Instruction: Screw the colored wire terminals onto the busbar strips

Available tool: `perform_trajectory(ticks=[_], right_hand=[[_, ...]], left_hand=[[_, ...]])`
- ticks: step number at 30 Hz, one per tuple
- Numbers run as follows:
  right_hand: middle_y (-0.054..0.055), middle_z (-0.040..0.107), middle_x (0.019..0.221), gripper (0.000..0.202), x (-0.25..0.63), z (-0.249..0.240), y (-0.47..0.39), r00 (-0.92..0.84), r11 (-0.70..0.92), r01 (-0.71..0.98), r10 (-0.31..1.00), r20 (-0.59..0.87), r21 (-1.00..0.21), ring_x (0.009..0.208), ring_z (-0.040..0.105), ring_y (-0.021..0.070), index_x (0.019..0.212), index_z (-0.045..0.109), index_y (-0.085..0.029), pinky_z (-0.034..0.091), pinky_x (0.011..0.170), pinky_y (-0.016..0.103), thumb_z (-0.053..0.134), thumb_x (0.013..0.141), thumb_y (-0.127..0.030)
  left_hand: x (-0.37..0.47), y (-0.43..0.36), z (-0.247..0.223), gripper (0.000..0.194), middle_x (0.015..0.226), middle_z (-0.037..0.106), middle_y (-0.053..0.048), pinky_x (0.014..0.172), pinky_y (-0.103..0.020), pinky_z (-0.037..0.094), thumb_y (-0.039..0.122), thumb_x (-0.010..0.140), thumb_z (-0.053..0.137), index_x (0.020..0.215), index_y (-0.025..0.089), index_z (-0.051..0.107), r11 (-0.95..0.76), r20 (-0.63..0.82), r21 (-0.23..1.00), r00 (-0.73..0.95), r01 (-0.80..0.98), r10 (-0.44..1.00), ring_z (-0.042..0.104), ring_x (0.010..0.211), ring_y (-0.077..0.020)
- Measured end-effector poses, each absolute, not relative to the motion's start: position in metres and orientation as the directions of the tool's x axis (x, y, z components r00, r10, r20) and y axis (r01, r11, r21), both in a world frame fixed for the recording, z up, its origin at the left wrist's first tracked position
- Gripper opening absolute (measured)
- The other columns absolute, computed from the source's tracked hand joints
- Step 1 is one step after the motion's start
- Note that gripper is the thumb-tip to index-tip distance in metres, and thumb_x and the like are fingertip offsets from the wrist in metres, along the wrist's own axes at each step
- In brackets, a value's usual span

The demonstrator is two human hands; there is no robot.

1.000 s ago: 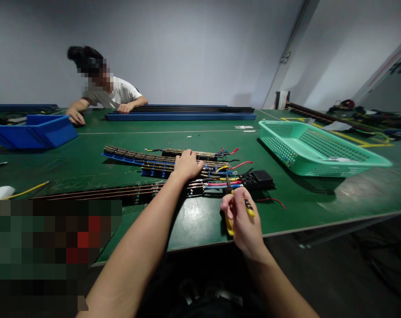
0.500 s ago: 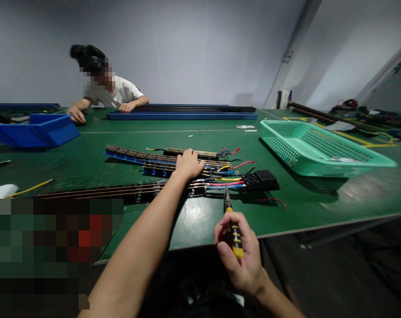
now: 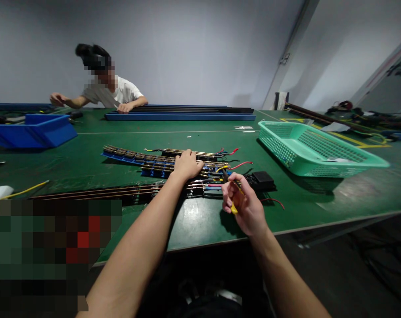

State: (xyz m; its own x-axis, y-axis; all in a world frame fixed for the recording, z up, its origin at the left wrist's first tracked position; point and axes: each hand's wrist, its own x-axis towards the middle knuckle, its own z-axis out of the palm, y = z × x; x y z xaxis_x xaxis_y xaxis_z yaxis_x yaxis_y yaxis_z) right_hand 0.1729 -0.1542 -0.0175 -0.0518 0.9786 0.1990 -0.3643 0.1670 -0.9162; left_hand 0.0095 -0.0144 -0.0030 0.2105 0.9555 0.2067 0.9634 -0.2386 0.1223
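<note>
From the head view, the one view there is, I see a person leaning over a green table (image 3: 193, 227) with both bare hands at the work. The left hand (image 3: 188, 164) lies palm down across blue-backed strips (image 3: 127, 155) of thin rods, at the middle of the table; its fingers are slightly bent, but the undersides are hidden and I cannot tell whether they grip or only press. The right hand (image 3: 246, 206), nearer and to the right, is curled around yellow-handled pliers (image 3: 234, 208), whose dark nose points away toward the coloured wires (image 3: 214, 186). Whether the nose touches a wire, or how far it is parted, I can't make out. Those wires run between a long dark strip (image 3: 120, 191) on the left and a black connector block (image 3: 261, 180) on the right, just beyond the right hand.

To my eye the step in hand is plier work at the wire ends, with the left hand steadying the strips. The next move would seem to call for a sure placing of the nose on a single wire, clear of its neighbours. A green basket (image 3: 284, 167) sits farther right; on the far left a co-worker (image 3: 124, 90) bends behind a blue bin (image 3: 52, 132)
</note>
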Motion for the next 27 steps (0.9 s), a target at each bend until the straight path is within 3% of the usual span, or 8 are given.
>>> perform_trajectory(ticks=[2, 4, 7, 9, 13, 17, 22, 27], right_hand=[[-0.004, 0.055, 0.072, 0.031, 0.17, -0.023, -0.157, -0.041, 0.202, -0.256, 0.975, 0.219, -0.945, 0.047, 0.036, 0.0092, 0.105, 0.05, -0.025, 0.03, 0.042, 0.021, 0.05, 0.093, -0.053], [-0.003, 0.057, 0.07, 0.026, 0.166, -0.027, -0.163, -0.069, 0.307, 0.006, 0.949, 0.306, -0.952, 0.049, 0.04, 0.0097, 0.106, 0.057, -0.023, 0.031, 0.046, 0.022, 0.053, 0.094, -0.045], [-0.002, 0.059, 0.068, 0.019, 0.161, -0.03, -0.171, -0.232, 0.453, 0.423, 0.892, 0.389, -0.785, 0.057, 0.049, 0.012, 0.105, 0.067, -0.021, 0.038, 0.057, 0.025, 0.06, 0.091, -0.033], [-0.002, 0.059, 0.067, 0.016, 0.159, -0.031, -0.173, -0.286, 0.476, 0.494, 0.879, 0.381, -0.727, 0.058, 0.051, 0.0124, 0.101, 0.068, -0.021, 0.039, 0.059, 0.025, 0.062, 0.09, -0.031], [-0.003, 0.054, 0.071, 0.023, 0.162, -0.037, -0.172, -0.043, 0.365, 0.128, 0.931, 0.362, -0.922, 0.051, 0.043, 0.009, 0.099, 0.061, -0.022, 0.033, 0.047, 0.022, 0.056, 0.095, -0.043], [-0.003, 0.057, 0.082, 0.034, 0.167, -0.04, -0.171, 0.244, 0.311, -0.302, 0.939, 0.242, -0.901, 0.042, 0.033, 0.0038, 0.101, 0.056, -0.024, 0.026, 0.039, 0.019, 0.049, 0.096, -0.057], [0.001, 0.064, 0.093, 0.029, 0.168, -0.043, -0.182, 0.278, 0.408, -0.305, 0.902, 0.329, -0.861, 0.041, 0.031, 0.0021, 0.114, 0.059, -0.025, 0.024, 0.039, 0.018, 0.061, 0.092, -0.044], [-0.003, 0.061, 0.085, 0.022, 0.167, -0.056, -0.197, 0.456, 0.646, -0.167, 0.72, 0.523, -0.745, 0.045, 0.038, 0.0048, 0.111, 0.059, -0.029, 0.032, 0.042, 0.019, 0.065, 0.09, -0.025]], left_hand=[[0.01, -0.015, -0.003, 0.052, 0.138, 0.057, -0.016, 0.105, -0.045, 0.042, 0.047, 0.096, 0.038, 0.132, 0.016, 0.059, -0.234, 0.201, 0.125, 0.207, 0.964, 0.957, 0.05, 0.13, -0.0314], [0.01, -0.015, -0.003, 0.052, 0.138, 0.057, -0.017, 0.105, -0.045, 0.042, 0.047, 0.096, 0.038, 0.132, 0.016, 0.059, -0.237, 0.2, 0.124, 0.21, 0.964, 0.957, 0.05, 0.13, -0.0312], [0.01, -0.015, -0.003, 0.053, 0.138, 0.056, -0.018, 0.105, -0.045, 0.042, 0.047, 0.096, 0.038, 0.132, 0.014, 0.059, -0.244, 0.21, 0.115, 0.217, 0.963, 0.953, 0.05, 0.13, -0.0316], [0.01, -0.015, -0.003, 0.052, 0.138, 0.056, -0.018, 0.105, -0.045, 0.042, 0.047, 0.096, 0.038, 0.132, 0.015, 0.059, -0.241, 0.213, 0.114, 0.213, 0.964, 0.954, 0.05, 0.13, -0.0316], [0.01, -0.015, -0.002, 0.052, 0.138, 0.057, -0.017, 0.105, -0.044, 0.042, 0.047, 0.096, 0.038, 0.132, 0.016, 0.059, -0.231, 0.2, 0.118, 0.205, 0.966, 0.958, 0.05, 0.13, -0.0313], [0.01, -0.015, -0.002, 0.052, 0.137, 0.057, -0.017, 0.105, -0.045, 0.042, 0.048, 0.096, 0.038, 0.133, 0.016, 0.058, -0.233, 0.195, 0.12, 0.207, 0.965, 0.959, 0.05, 0.129, -0.0318], [0.009, -0.014, -0.003, 0.052, 0.137, 0.057, -0.017, 0.104, -0.044, 0.042, 0.048, 0.096, 0.039, 0.132, 0.016, 0.059, -0.239, 0.208, 0.122, 0.21, 0.964, 0.955, 0.05, 0.129, -0.0319], [0.009, -0.014, -0.002, 0.053, 0.138, 0.056, -0.018, 0.103, -0.045, 0.043, 0.047, 0.096, 0.038, 0.132, 0.013, 0.059, -0.244, 0.207, 0.115, 0.217, 0.963, 0.954, 0.051, 0.128, -0.0319]])
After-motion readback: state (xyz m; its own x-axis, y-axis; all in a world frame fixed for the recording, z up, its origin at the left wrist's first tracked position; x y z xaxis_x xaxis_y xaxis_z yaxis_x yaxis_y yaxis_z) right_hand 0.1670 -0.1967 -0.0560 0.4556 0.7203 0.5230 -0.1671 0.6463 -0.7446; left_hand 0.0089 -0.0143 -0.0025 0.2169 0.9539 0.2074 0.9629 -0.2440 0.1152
